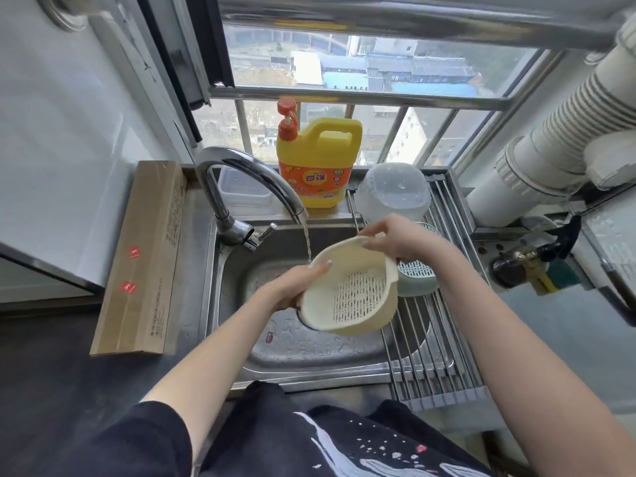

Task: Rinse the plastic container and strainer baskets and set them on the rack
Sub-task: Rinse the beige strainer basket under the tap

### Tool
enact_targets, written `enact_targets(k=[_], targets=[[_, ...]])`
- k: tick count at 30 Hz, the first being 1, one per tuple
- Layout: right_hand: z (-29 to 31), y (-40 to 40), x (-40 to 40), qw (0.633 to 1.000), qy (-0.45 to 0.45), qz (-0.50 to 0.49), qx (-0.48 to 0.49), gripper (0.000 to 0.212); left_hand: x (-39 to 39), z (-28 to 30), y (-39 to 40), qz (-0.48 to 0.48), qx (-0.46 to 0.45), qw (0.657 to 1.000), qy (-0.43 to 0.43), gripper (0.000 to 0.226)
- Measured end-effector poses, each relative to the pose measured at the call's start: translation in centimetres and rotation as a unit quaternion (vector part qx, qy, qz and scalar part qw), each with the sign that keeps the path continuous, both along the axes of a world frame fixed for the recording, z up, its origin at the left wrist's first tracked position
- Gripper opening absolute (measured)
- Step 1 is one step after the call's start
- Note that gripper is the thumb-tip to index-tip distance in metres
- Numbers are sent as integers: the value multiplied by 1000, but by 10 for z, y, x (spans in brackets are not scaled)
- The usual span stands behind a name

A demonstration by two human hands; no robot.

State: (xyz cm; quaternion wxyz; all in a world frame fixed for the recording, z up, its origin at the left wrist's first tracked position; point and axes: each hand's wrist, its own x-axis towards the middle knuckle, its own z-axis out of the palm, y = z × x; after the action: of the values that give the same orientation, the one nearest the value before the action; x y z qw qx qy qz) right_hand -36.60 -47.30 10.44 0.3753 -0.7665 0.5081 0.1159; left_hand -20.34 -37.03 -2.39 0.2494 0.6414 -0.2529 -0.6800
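A cream strainer basket [351, 294] is held tilted over the steel sink [309, 349], its slotted bottom facing me. My left hand [296, 287] grips its left rim and my right hand [395, 239] grips its far rim. Water runs from the faucet [241, 177] onto the basket's upper left edge. On the roll-up rack [426, 342] at the right lie a pale green strainer basket [416, 277], upside down, and behind it a clear plastic container [392, 194], also upside down.
A yellow detergent jug [316, 163] with an orange pump stands behind the sink. A clear lidded box [241, 187] sits behind the faucet. A long cardboard box [144, 256] lies on the left counter. White pipes [550, 149] and a sponge [557, 277] are at the right.
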Motion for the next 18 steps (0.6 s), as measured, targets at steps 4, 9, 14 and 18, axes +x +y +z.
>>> enact_targets(k=[4,9,14,18], targets=[[-24,1,-4,994,-71,-17,79,27,20,1,7,29,33,998,54,54],[-58,12,11,994,-84,-22,-60,23,49,13,21,100,36,987,123,39],[-86,35,29,938,-82,226,-248,29,42,32,17,142,-107,962,-206,31],[-108,46,35,883,113,366,-272,71,41,44,28,145,-207,919,-303,53]])
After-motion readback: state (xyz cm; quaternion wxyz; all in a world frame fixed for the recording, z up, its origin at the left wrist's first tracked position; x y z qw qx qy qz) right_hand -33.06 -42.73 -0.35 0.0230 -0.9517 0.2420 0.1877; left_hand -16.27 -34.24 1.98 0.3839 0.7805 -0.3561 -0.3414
